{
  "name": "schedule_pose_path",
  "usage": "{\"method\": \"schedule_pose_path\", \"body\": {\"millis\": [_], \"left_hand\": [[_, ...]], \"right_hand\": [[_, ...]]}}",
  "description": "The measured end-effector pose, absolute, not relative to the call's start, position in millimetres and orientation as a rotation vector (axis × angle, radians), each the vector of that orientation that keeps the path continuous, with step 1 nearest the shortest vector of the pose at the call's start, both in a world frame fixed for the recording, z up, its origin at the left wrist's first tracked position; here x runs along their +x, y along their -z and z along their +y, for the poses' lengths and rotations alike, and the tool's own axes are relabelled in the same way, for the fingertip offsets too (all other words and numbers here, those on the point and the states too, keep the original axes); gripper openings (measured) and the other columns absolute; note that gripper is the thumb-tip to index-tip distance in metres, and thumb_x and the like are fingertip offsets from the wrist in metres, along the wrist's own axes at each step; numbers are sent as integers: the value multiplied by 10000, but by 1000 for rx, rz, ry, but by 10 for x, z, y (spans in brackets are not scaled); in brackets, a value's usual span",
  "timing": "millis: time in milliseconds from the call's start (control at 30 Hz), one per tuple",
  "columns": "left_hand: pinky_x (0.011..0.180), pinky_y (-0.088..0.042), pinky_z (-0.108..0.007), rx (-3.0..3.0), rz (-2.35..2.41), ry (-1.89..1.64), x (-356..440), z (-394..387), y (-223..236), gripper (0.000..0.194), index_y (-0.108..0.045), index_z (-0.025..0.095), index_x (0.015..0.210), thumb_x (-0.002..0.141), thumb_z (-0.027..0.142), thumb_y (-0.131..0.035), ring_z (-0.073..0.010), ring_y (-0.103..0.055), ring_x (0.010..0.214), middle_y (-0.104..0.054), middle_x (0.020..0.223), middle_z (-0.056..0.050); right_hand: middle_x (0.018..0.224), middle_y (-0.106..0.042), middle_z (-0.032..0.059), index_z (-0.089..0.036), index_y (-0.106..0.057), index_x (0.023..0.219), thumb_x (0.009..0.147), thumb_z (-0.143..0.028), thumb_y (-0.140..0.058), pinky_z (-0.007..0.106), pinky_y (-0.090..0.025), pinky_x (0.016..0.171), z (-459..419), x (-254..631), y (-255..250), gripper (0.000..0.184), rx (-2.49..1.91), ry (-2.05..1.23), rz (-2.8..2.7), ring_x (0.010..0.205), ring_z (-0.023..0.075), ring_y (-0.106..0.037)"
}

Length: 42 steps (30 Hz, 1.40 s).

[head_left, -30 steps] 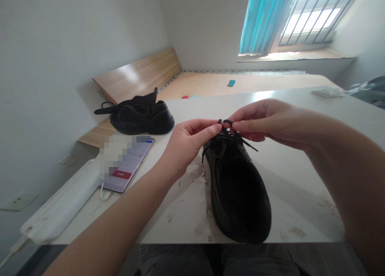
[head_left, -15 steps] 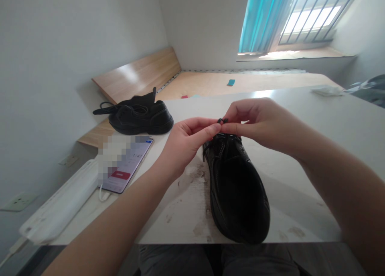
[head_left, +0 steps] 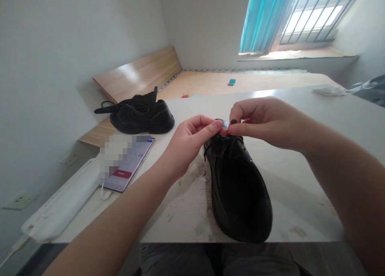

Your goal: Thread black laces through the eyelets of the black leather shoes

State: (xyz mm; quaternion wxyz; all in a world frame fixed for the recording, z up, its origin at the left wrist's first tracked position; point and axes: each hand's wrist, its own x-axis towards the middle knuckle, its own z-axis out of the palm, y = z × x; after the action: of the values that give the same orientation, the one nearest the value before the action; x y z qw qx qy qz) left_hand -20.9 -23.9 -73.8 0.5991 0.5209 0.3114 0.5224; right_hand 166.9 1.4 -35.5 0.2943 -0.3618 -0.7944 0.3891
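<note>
A black leather shoe (head_left: 239,192) lies on the white table (head_left: 300,176), its toe toward me. My left hand (head_left: 188,146) pinches a black shoelace (head_left: 226,125) above the shoe's lacing. My right hand (head_left: 264,121) pinches the same lace from the other side, thumb and forefinger closed. The fingertips of both hands nearly touch over the shoe. A second black shoe (head_left: 140,116) rests on its side at the table's far left.
A phone (head_left: 128,168) with a lit screen lies left of my left arm, a white cable at its near end. A white power strip (head_left: 60,206) runs along the table's left edge. Wooden boards (head_left: 210,83) lie beyond the table. Crumpled white paper (head_left: 327,91) sits far right.
My right hand has drawn in closer to my left over the laces and lowered slightly. The loose lace end that trailed to the right is no longer visible.
</note>
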Motion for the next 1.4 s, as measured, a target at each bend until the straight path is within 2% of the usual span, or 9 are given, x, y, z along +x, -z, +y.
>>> {"method": "schedule_pose_path", "body": {"millis": [133, 233, 467, 667, 900, 1033, 1200, 1400], "left_hand": [[712, -456, -209, 1202, 783, -1225, -176, -261, 735, 226, -708, 151, 737, 679, 328, -836, -88, -598, 682, -692, 690, 15], [706, -461, -220, 1244, 828, -1249, -165, -275, 728, 256, -714, 146, 727, 641, 341, -857, -105, -604, 695, -701, 697, 5], [686, -429, -241, 1348, 863, -1226, -195, -254, 726, 299, -728, 151, 703, 702, 443, -793, -114, -562, 683, -680, 690, -6], [774, -439, -256, 1431, 793, -1156, -251, -233, 738, 202, -764, 175, 744, 817, 343, -678, -143, -601, 777, -709, 738, -14], [764, -434, -292, 1641, 941, -1116, -255, -289, 685, 251, -778, 164, 866, 818, 397, -699, -174, -591, 804, -715, 813, -32], [787, -426, -285, 1538, 821, -1123, -225, -267, 726, 304, -757, 161, 785, 897, 397, -602, -156, -580, 795, -691, 766, -23], [746, -400, -251, 1396, 775, -1157, -213, -233, 807, 294, -708, 166, 709, 874, 401, -644, -116, -535, 736, -641, 712, 10], [821, -412, -259, 1347, 740, -1154, -208, -227, 832, 310, -688, 160, 706, 878, 413, -639, -134, -586, 834, -687, 794, -12]], "right_hand": [[534, -431, -54, -186, -552, 632, 732, -472, -756, 252, -224, 427, 5, 1624, 373, 365, -971, -998, -2128, 490, 68, -336], [510, -417, -61, -183, -545, 606, 735, -475, -747, 252, -248, 446, -22, 1587, 357, 378, -968, -900, -2142, 481, 65, -340], [576, -490, -37, -183, -511, 600, 781, -471, -692, 264, -338, 526, -60, 1557, 372, 386, -1027, -657, -2177, 554, 89, -423], [551, -484, -40, -189, -454, 582, 771, -455, -689, 265, -280, 525, -56, 1568, 372, 403, -1134, -411, -2255, 539, 97, -401], [664, -518, -29, -196, -501, 728, 787, -325, -675, 261, -268, 550, -72, 1574, 378, 225, -1073, -119, -2323, 567, 101, -406], [731, -551, -19, -196, -519, 789, 796, -358, -695, 265, -324, 575, -74, 1566, 393, 239, -945, -198, -2322, 611, 108, -449], [787, -607, 4, -194, -566, 818, 858, -288, -613, 280, -393, 603, -68, 1595, 355, 112, -875, -471, -2311, 700, 132, -532], [870, -613, 34, -185, -603, 859, 882, -255, -565, 295, -422, 610, -56, 1658, 309, 83, -822, -470, -2361, 756, 143, -544]]}}
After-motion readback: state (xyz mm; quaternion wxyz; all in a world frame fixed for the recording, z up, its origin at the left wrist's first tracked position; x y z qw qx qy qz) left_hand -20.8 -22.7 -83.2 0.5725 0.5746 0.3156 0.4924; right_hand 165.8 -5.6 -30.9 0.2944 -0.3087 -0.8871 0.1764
